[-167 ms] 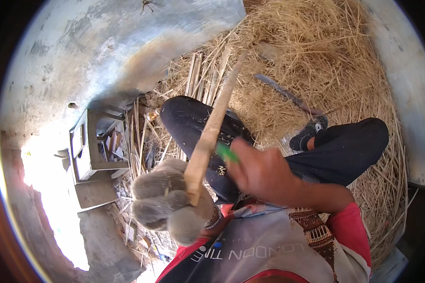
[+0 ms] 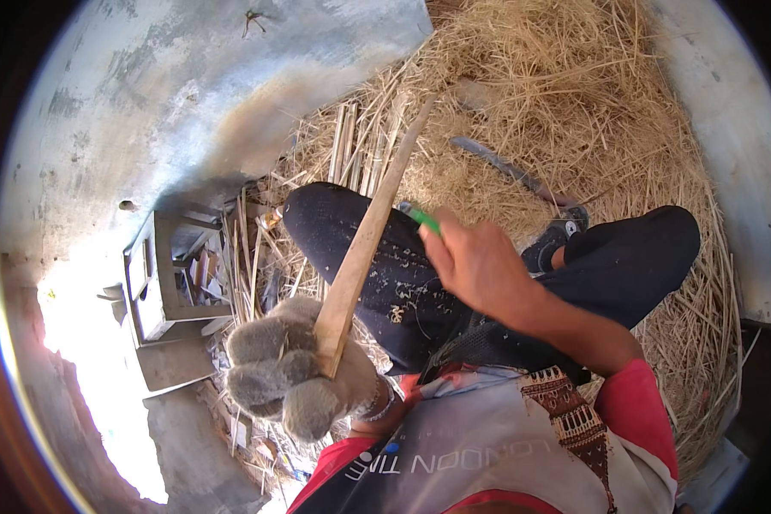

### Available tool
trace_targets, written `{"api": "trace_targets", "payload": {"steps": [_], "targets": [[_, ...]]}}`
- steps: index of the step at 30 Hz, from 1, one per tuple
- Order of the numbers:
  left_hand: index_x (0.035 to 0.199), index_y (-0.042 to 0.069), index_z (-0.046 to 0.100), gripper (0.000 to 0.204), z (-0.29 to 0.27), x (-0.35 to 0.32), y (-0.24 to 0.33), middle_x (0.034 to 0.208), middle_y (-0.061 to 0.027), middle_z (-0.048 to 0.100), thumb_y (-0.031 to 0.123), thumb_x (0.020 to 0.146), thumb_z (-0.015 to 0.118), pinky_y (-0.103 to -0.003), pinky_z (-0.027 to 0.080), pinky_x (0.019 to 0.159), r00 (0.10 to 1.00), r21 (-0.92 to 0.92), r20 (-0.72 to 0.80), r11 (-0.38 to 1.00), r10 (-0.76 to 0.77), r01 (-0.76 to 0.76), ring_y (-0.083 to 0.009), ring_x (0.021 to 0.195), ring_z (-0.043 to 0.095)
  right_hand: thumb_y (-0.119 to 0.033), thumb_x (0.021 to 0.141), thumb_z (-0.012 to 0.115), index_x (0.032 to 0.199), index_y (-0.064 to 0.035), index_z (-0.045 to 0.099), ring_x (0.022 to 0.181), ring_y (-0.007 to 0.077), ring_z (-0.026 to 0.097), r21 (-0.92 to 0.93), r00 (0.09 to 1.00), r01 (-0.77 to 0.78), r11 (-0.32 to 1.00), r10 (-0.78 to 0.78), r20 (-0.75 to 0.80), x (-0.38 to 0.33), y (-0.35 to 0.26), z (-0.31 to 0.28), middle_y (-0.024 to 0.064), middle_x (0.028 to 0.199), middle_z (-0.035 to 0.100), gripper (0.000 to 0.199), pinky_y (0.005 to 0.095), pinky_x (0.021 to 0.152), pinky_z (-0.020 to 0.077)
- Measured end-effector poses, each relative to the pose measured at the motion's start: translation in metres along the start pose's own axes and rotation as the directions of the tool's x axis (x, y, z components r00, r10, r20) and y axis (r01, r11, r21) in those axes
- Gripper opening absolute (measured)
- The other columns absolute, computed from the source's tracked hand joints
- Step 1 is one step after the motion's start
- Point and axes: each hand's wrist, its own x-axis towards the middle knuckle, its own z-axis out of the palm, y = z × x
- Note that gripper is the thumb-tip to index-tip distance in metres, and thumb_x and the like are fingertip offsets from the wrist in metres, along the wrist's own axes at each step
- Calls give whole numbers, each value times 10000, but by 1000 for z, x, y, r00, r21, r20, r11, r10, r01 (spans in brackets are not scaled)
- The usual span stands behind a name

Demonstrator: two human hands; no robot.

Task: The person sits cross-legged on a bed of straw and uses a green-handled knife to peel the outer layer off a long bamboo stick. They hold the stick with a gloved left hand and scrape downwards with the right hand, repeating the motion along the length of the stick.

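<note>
My left hand (image 2: 270, 368), in a thick grey glove, grips the lower end of a long flat wooden strip (image 2: 367, 247). The strip slants up and away to the right, tapering to a narrow far end over the straw. My bare right hand (image 2: 487, 267) is closed round a small green-handled tool (image 2: 423, 219). A short grey end of that tool shows close to the strip's right edge, with a narrow gap between them. What kind of tool it is cannot be made out. Pale shavings (image 2: 377, 278) speckle my dark trousers beneath.
Loose straw (image 2: 557, 77) covers the floor ahead and to the right. A dark, curved blade-like tool (image 2: 497, 161) lies on it beyond my knees. At left stands a wooden box-like frame (image 2: 167, 283) holding scraps. Plastered walls (image 2: 197, 86) rise left and right.
My right hand has drawn away from the strip, upward and slightly right, with the green-handled tool in it. The gloved hand and strip sit slightly further left.
</note>
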Motion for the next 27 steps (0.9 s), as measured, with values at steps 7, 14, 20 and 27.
{"api": "trace_targets", "payload": {"steps": [7, 14, 20, 27], "targets": [[820, 78, 385, 538, 28, 5, 4, 845, -61, 459, 588, 991, 394, -246, 491, 485, 981, 162, -193, 986, 3, 29, -152, 602, 485, -208, 977, 572, 929, -20, 553, 480, 364, 586, 50, 994, 60, 997, -55, -93, 2, -12, 8, 173, 533, 528, 195, 450, 435, 448], [809, 77, 432, 526, 33, 9, 5, 842, -54, 473, 576, 974, 458, -248, 512, 539, 969, 148, -245, 987, -27, 65, -141, 654, 511, -237, 971, 575, 933, -46, 489, 475, 339, 609, 141, 922, 384, 912, -372, -107, -11, -28, -2, 132, 531, 555, 213, 448, 430, 476], [800, 76, 472, 515, 38, 13, 13, 840, -47, 485, 565, 959, 513, -250, 530, 585, 936, 54, -320, 984, -144, 170, -133, 698, 532, -203, 971, 575, 919, -26, 540, 484, 388, 580, 37, 994, 88, 995, -85, -68, 12, -4, 12, 178, 532, 525, 188, 480, 463, 468], [824, 73, 463, 555, 19, 17, 10, 819, -40, 466, 606, 979, 442, -257, 530, 611, 985, 86, -98, 985, -141, 149, -117, 697, 511, -230, 986, 553, 925, -14, 552, 537, 406, 608, 4, 999, -40, 999, 40, 24, 24, 6, 14, 195, 571, 573, 224, 472, 467, 472]]}}
